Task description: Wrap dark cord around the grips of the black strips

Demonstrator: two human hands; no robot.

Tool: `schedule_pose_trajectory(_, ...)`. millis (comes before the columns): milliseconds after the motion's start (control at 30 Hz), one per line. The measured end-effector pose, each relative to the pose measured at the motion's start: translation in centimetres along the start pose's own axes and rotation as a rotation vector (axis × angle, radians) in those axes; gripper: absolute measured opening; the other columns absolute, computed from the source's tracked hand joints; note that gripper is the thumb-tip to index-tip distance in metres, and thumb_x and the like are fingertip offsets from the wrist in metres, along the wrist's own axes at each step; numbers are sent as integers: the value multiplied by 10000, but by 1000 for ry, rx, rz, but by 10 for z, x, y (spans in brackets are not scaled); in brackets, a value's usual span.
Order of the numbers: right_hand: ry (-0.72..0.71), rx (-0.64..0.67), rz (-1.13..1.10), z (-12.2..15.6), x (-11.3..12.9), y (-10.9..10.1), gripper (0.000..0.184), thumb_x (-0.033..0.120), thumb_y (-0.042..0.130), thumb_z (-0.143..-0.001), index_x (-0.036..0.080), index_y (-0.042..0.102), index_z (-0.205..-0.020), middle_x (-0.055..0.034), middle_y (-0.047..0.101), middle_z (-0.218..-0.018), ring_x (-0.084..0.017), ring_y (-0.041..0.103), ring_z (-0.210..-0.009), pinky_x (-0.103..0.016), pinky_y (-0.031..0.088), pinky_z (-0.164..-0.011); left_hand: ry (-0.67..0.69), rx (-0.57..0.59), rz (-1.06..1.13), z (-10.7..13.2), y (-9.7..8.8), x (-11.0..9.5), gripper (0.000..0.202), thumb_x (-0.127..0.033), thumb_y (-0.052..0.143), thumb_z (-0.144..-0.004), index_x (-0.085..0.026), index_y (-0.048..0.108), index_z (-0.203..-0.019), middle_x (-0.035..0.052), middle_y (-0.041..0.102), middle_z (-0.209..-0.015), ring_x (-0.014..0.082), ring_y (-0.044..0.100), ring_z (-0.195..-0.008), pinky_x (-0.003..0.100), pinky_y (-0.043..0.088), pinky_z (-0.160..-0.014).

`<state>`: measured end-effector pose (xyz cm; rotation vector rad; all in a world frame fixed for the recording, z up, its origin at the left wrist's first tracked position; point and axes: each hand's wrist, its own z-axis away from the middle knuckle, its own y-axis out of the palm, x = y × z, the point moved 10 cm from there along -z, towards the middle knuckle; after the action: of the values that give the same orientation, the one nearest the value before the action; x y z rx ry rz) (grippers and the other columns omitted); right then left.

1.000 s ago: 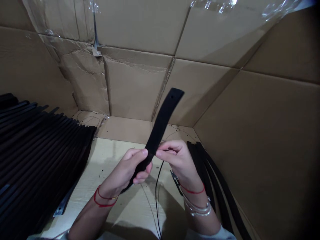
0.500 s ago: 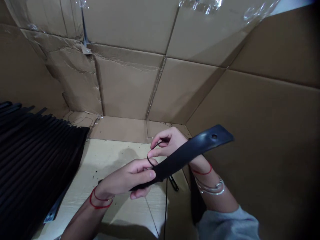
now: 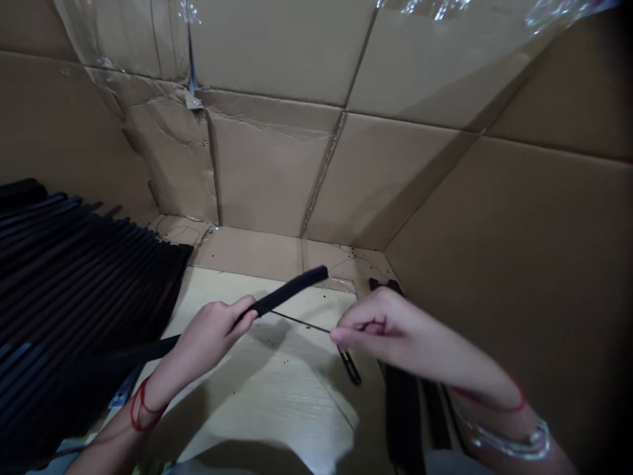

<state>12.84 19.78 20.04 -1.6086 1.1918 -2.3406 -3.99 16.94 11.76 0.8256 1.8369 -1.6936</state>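
Note:
A long flat black strip (image 3: 291, 290) runs through my left hand (image 3: 212, 343), whose fingers are closed around it. One end of the strip points up and to the right; the other passes under my wrist to the left. From the strip a thin black cord (image 3: 299, 320) stretches across to my right hand (image 3: 373, 323), which pinches it between thumb and fingertips. Beneath my right hand a black slotted tool (image 3: 350, 366), perhaps a utility knife, lies on the pale board (image 3: 267, 389), its upper part hidden.
Many similar black strips (image 3: 89, 284) are stacked side by side at the left. More black strips (image 3: 403, 409) lie at the right, partly under my forearm. Tall cardboard walls (image 3: 277, 171) enclose the work area. Small dark scraps dot the board and cardboard floor.
My right hand has moved right and down, drawing the cord out taut. My left hand has moved left and turned the strip, which now shows its narrow side.

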Motion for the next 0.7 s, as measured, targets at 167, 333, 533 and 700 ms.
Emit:
schedule_pose_trajectory(167, -108, -114, -164, -3, -4, 52, 507, 205, 579, -846, 205, 213, -496, 88, 166, -492, -62, 154, -435, -248, 106, -393, -79, -127, 392, -5, -3, 15, 261, -405, 444, -938, -215, 452, -760, -71, 405, -498, 103, 347, -450, 218, 244, -477)
schedule_pose_trajectory(333, -72, -217, -376, -12, -44, 64, 468, 309, 580, -841, 198, 339, -455, 81, 245, -439, -67, 202, -418, -261, 111, -414, -152, -86, 846, -1, 10, 18, 293, -474, 453, -936, -216, 394, -810, -97, 407, -500, 52, 302, -385, 155, 200, -384)
schedule_pose_trajectory(533, -49, -510, -533, 0, -83, 36, 463, 372, 632, -803, 192, 402, -444, 67, 299, -438, -80, 213, -444, -271, 132, -436, -188, 124, 1175, 7, 30, 8, 326, -476, 534, -909, -204, 402, -784, -102, 404, -474, 18, 270, -329, 108, 188, -319)
schedule_pose_trajectory(700, -97, -652, -606, 9, -84, 25, 444, 338, 661, -789, 193, 423, -443, 61, 326, -446, -89, 235, -448, -277, 145, -442, -206, 214, 1267, 13, 36, -1, 318, -452, 531, -917, -188, 447, -759, -99, 397, -446, 8, 232, -304, 97, 179, -287)
